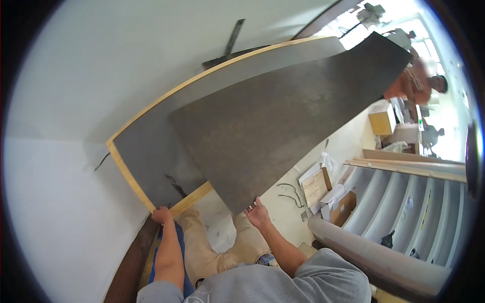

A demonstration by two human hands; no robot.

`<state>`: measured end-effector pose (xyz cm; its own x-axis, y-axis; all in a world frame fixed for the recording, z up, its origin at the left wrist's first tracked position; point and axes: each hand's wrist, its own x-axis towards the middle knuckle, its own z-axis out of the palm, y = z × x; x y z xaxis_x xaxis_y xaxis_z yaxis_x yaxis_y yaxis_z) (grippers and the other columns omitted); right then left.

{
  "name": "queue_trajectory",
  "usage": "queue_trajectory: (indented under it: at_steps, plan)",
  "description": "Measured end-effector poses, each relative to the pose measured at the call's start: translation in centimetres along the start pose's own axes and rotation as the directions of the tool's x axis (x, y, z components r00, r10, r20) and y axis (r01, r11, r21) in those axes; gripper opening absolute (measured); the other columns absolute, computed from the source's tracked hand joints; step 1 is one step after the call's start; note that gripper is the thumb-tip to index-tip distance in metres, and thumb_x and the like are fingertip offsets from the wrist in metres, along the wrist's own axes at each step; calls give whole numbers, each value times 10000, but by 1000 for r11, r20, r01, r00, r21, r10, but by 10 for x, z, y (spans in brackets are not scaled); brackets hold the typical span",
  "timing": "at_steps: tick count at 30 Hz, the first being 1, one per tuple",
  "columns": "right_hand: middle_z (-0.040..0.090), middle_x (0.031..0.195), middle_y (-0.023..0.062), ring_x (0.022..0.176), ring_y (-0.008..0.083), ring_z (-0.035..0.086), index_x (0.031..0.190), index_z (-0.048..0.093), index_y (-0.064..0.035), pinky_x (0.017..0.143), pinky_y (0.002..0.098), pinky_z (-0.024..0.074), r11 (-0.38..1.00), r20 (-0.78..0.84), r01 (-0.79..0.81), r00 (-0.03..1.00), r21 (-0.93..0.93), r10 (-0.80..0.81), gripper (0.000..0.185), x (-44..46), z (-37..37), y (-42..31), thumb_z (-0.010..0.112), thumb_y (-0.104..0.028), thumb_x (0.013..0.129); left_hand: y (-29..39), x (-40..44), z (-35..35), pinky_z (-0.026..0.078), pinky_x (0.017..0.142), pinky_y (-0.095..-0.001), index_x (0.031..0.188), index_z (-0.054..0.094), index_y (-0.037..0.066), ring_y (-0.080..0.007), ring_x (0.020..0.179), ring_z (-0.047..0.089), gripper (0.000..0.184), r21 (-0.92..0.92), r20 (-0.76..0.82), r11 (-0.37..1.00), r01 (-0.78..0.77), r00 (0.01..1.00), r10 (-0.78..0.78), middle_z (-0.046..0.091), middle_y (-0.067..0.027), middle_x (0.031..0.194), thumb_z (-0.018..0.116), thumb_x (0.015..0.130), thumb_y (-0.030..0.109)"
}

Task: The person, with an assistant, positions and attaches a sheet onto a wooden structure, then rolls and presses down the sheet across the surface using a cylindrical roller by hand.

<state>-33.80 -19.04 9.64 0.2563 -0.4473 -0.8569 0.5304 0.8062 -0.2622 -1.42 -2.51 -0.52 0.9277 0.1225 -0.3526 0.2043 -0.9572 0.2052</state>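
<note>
A large dark brown sheet stretches from the lower middle to the upper right. My right hand grips its near lower corner, fingers curled round the edge. Behind it lies a grey panel with a light wooden edge strip, partly covered by the sheet. My left hand is closed on that panel's near corner, by the wooden strip. At the far end of the sheet, beside its edge, stands a person in orange; their hands are not clear.
To the right is a curved frame with several ribs. An open cardboard box and a box of wooden strips sit beside it on the floor. A pale wall rises at the left. Other people show at the far right.
</note>
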Motion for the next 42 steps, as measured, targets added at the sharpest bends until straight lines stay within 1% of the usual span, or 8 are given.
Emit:
queue_trajectory:
  at_steps: [14,20,22,23,24,27,31,42]
  plan:
    - [575,928,42,846,190,530,1003,522,-97,796,350,433,998,151,18,988,54,-26,223,-37,36,-17,482,-287,893,-15,21,-4,416,852,-436,1044,556,-41,-374,964,541,488,-227,196,927,299,946,-257,575,-225,1018,542,802,383]
    - [596,771,6,700,155,553,885,565,-109,698,314,455,996,96,71,992,60,-77,159,-49,62,-37,485,-247,894,-51,62,29,357,916,-437,1113,550,8,-350,1003,538,631,24,311,981,193,931,-191,599,-171,1035,368,836,545]
    - [606,768,5,711,151,559,876,572,-107,694,304,451,992,157,102,981,79,-114,155,-47,57,-44,484,-233,894,-58,66,42,428,863,-391,1141,506,-59,-308,1037,524,665,-192,323,952,239,931,-169,548,-199,1121,444,827,523]
    - [610,767,4,717,148,561,871,576,-106,692,299,450,994,190,83,977,71,-96,154,-46,55,-47,483,-227,894,-69,74,62,434,824,-399,1123,553,44,-260,1014,562,617,116,359,982,148,916,-180,599,-142,1059,304,858,543]
    - [614,762,7,717,148,563,868,579,-97,689,291,447,992,219,112,968,59,-122,155,-47,54,-51,481,-215,894,-31,40,16,441,838,-384,1152,522,0,-293,984,552,637,-359,335,853,378,906,-260,567,-167,1102,428,823,538]
    - [628,862,56,797,171,577,906,573,-47,736,293,455,998,501,50,863,41,-64,173,-49,64,-62,458,-176,902,-28,28,8,444,762,-409,899,647,48,-316,876,605,429,144,238,984,105,962,-137,637,-170,861,412,848,404]
    - [592,1021,121,949,206,557,976,548,1,861,329,449,989,235,125,962,78,-140,201,-53,102,-57,431,-148,910,-2,-15,-13,440,740,-384,844,583,-23,-351,830,579,167,-360,-66,916,177,975,-214,609,-200,837,546,757,114]
    - [607,980,148,921,215,579,972,542,33,861,349,471,994,367,66,925,90,-95,197,-51,98,-66,446,-123,900,-9,-12,-24,446,769,-371,913,567,26,-304,868,582,188,-394,98,895,208,978,-184,613,-158,879,532,758,127]
